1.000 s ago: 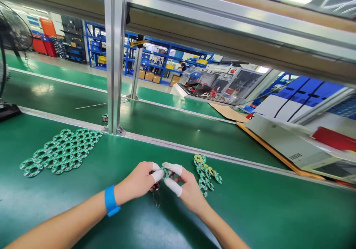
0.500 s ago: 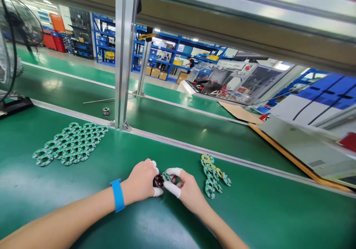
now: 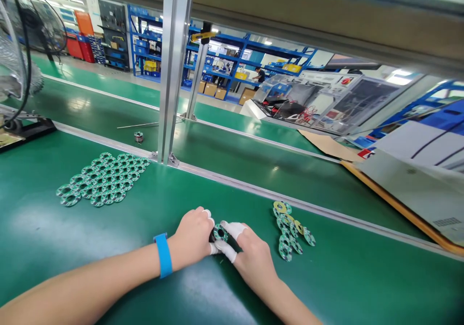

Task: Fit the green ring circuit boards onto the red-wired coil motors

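My left hand (image 3: 193, 234), with a blue wristband and white finger cots, is closed around a small dark round part, probably a motor stator, mostly hidden by the fingers. A green ring-shaped circuit board (image 3: 220, 232) lies against the face of that part. My right hand (image 3: 252, 252), also in white finger cots, pinches the board's edge between thumb and forefinger. Whether the board is fully seated I cannot tell. To the right lies a loose pile of ring-shaped boards (image 3: 285, 248), some with yellow faces. Many more form a neat patch of boards (image 3: 97, 200) on the left.
Behind the work surface (image 3: 145, 291) runs a metal rail (image 3: 232, 182) with an upright post (image 3: 176, 73). Past the rail sits a small wound coil part (image 3: 138, 136). A grey panel (image 3: 416, 184) leans at the right; a fan (image 3: 32, 25) stands at far left.
My right hand has brought the ring board from beside the dark part onto its face, covering the red spots seen before. The whole view has shifted slightly.
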`<state>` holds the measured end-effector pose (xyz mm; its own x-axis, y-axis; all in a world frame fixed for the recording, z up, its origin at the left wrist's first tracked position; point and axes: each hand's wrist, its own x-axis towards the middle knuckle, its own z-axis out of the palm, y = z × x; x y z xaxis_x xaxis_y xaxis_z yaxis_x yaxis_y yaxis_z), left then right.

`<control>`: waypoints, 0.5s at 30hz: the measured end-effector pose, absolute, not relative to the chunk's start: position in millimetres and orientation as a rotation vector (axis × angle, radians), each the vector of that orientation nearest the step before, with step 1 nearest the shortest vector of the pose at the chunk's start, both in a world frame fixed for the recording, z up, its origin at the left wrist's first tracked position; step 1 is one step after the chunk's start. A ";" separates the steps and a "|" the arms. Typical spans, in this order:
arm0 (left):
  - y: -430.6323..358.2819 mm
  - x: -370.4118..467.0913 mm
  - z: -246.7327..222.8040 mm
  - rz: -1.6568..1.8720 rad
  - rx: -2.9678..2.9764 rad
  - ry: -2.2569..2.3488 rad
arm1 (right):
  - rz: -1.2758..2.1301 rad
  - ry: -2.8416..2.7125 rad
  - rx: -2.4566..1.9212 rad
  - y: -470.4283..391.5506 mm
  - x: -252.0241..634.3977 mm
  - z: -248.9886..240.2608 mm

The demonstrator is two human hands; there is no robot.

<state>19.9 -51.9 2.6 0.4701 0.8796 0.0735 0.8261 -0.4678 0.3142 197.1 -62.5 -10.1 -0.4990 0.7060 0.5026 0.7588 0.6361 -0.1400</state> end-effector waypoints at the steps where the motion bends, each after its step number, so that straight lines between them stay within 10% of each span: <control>1: -51.5 19.9 2.0 0.334 2.488 1.468 | -0.147 -2.330 -1.136 -62.4 197.1 -10.4; 15: -52.1 19.9 -0.7 0.399 2.498 1.466 | -0.140 -2.243 -1.005 -58.9 193.7 -13.2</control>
